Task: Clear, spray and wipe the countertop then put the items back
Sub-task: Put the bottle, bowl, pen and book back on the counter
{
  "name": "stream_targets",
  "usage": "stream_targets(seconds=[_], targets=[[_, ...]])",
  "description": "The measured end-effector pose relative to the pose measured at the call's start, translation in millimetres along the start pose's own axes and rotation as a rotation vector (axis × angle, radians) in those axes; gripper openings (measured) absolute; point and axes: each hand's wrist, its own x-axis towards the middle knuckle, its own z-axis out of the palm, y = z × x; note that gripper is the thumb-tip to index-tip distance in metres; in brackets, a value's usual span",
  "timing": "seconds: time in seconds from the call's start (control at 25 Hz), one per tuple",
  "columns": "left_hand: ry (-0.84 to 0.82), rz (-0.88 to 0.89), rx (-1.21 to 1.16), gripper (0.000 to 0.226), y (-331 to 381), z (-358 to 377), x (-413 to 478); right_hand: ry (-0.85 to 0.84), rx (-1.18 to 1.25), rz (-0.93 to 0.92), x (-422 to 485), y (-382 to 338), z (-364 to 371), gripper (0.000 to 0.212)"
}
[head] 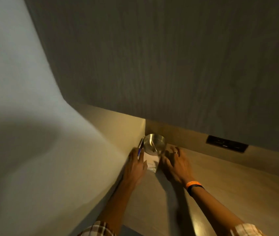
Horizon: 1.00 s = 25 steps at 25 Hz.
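This is looking like the corner of a home kitchen or a kitchenette. A pale wood-grain countertop [229,181] is running into a corner beneath dark wood-grain wall cabinets [169,57], with a matching wooden backsplash [186,138] sitting between them. A dark socket panel [226,143] is sitting in that backsplash. A plain white wall [24,116] is closing off the left side. A round metal canister [154,143] is standing right in the corner, and warm under-cabinet light is falling on the counter.
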Motion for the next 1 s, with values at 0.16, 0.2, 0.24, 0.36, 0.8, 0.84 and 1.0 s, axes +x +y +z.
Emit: stream_targets(seconds=[0.16, 0.2, 0.24, 0.36, 0.8, 0.84, 1.0], targets=[[-0.013, -0.069, -0.062, 0.04, -3.2, 16.5, 30.5, 0.077, 0.402, 0.327, 47.8, -29.4, 25.6, 0.03], [-0.012, -0.085, -0.041, 0.038, -2.3, 21.0, 39.3, 0.083, 0.492, 0.395, 54.1, -33.0, 32.7, 0.025], [-0.025, -0.1, -0.052, 0.036, -2.4, 24.6, 47.4, 0.084, 0.565, 0.452, 58.5, -34.3, 39.3, 0.022], [0.052, -0.256, -0.201, 0.03, 7.4, 25.0, 61.1, 0.131, 0.702, 0.546, 59.7, -26.6, 46.6, 0.02], [-0.117, -0.046, -0.318, 0.01, 131.4, 62.0, 14.8, 0.406, 0.687, 0.771, -58.5, 108.2, -48.2, 0.019], [-0.115, -0.039, -0.312, 0.01, 145.2, 65.2, 9.4, 0.424, 0.701, 0.795, -69.0, 121.4, -58.0, 0.02], [-0.132, -0.021, -0.273, 0.009, 185.8, 80.4, -4.8, 0.492, 0.733, 0.889, -90.5, 162.5, -84.5, 0.013]])
